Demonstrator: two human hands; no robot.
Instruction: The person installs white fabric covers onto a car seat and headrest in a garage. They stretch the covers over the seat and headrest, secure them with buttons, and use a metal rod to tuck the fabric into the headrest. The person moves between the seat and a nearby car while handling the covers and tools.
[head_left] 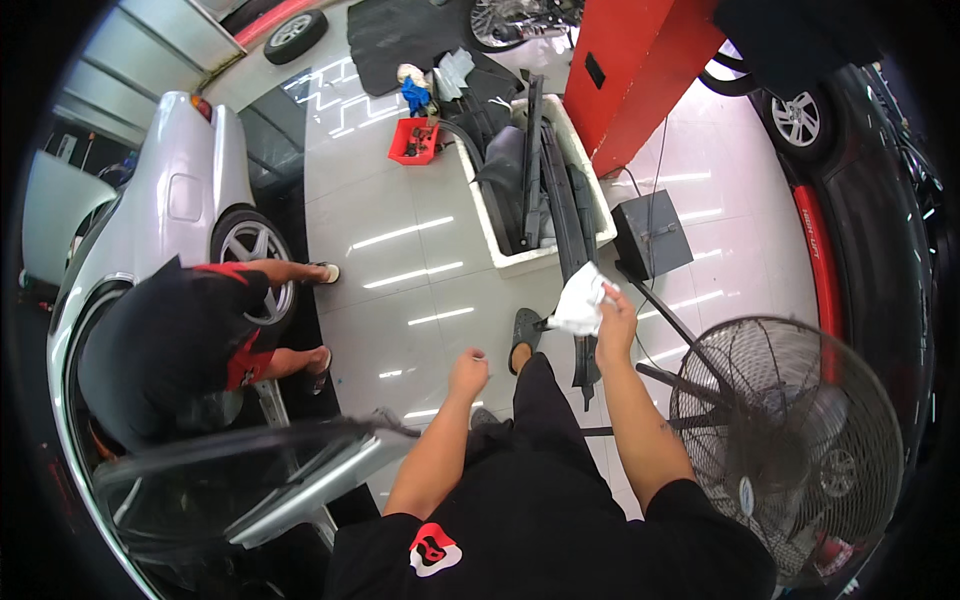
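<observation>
A crumpled white cloth or paper [580, 303] is pinched in the fingers of my right hand [617, 325], in front of my body. Behind it runs a long dark trim strip [566, 215], which leans out of a white foam box [508, 262] toward me. My left hand [468, 375] hangs over the tiled floor with its fingers curled closed. Whether anything small lies in it is hidden. Several dark trim pieces and a grey sheet [503, 160] fill the box.
A red bin [413, 142] of small parts sits beside the box. A large caged fan [785, 450] stands close on my right, near a red post [640, 80] and dark box [652, 235]. On the left, another person [170, 350] bends by a silver car [190, 190] with its door [300, 490] open.
</observation>
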